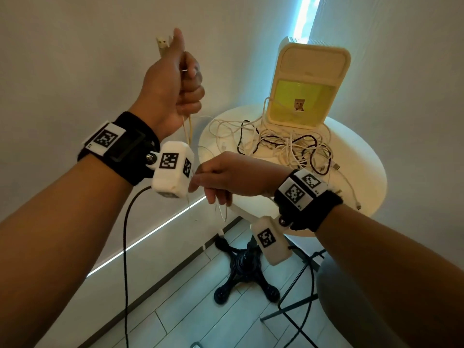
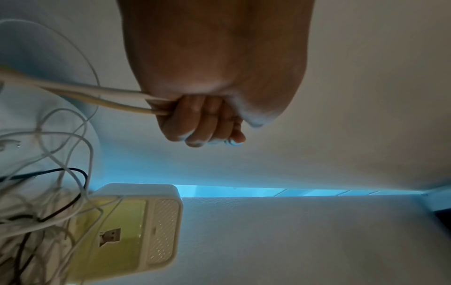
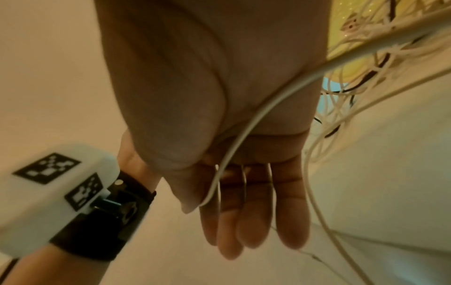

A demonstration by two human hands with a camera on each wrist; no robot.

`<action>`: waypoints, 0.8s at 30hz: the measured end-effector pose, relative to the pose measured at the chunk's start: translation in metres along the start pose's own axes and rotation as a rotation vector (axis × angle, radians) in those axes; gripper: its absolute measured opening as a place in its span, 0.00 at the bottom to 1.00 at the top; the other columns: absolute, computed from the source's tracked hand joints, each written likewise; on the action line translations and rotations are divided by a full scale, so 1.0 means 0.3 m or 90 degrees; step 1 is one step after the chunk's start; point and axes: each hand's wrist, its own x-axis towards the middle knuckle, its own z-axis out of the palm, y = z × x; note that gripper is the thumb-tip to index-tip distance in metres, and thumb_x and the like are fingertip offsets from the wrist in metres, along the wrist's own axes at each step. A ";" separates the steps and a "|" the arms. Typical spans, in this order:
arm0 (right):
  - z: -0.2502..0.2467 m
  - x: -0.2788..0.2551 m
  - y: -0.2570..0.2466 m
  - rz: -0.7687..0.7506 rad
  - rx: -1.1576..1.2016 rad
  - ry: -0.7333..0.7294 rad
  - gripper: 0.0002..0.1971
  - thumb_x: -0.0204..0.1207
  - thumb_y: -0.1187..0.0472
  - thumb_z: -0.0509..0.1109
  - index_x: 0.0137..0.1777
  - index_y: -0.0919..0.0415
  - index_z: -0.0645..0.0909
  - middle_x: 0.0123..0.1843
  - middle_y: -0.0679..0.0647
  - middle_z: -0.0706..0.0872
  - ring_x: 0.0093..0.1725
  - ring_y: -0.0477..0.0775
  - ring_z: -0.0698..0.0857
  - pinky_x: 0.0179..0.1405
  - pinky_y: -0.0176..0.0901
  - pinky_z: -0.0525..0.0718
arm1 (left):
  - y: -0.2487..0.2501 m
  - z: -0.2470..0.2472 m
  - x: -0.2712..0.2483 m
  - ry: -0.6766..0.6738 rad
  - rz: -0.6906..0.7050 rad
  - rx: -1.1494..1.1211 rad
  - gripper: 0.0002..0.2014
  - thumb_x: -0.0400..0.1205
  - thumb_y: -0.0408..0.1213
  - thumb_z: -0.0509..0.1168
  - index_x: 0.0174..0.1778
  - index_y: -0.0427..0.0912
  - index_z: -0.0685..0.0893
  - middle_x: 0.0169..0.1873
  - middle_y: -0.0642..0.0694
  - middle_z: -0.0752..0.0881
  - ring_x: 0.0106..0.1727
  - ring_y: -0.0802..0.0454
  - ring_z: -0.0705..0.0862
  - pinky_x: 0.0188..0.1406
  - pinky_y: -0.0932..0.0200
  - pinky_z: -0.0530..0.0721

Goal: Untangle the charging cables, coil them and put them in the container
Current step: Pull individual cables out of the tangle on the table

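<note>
My left hand (image 1: 179,79) is raised in a fist and grips a white charging cable (image 1: 187,131), whose plug end (image 1: 162,46) sticks out above the thumb. In the left wrist view the fingers (image 2: 195,123) curl round two strands of that cable (image 2: 97,94). Lower down, my right hand (image 1: 216,182) pinches the same cable; its thumb presses the cable (image 3: 256,115) against the straight fingers (image 3: 256,221). A tangle of white and black cables (image 1: 288,146) lies on the round white table (image 1: 371,197). The cream and yellow container (image 1: 308,89) stands behind the tangle.
The table stands in a wall corner on a black pedestal base (image 1: 247,272). A grey chair with black legs (image 1: 351,297) is at the lower right. A black wire (image 1: 125,247) hangs from my left wrist camera.
</note>
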 end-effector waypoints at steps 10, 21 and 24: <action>-0.154 -0.090 0.078 0.150 -0.286 0.326 0.31 0.89 0.34 0.59 0.49 0.63 0.88 0.39 0.53 0.87 0.40 0.51 0.85 0.40 0.50 0.82 | -0.048 -0.012 -0.004 0.131 0.033 0.040 0.26 0.94 0.54 0.61 0.29 0.50 0.70 0.21 0.52 0.61 0.21 0.54 0.54 0.20 0.61 0.54; -0.041 -0.111 0.125 0.203 -0.146 0.118 0.06 0.85 0.59 0.75 0.59 0.56 0.86 0.45 0.54 0.88 0.31 0.50 0.86 0.25 0.43 0.87 | -0.070 -0.031 0.001 0.112 0.052 0.044 0.31 0.94 0.63 0.47 0.31 0.47 0.73 0.35 0.41 0.53 0.26 0.52 0.53 0.21 0.59 0.52; -0.024 -0.106 0.111 0.183 -0.090 0.091 0.04 0.84 0.68 0.73 0.54 0.60 0.87 0.43 0.59 0.91 0.32 0.56 0.92 0.33 0.49 0.94 | -0.066 -0.023 -0.004 0.093 0.033 0.031 0.32 0.94 0.64 0.47 0.31 0.46 0.75 0.36 0.41 0.53 0.27 0.52 0.53 0.21 0.58 0.53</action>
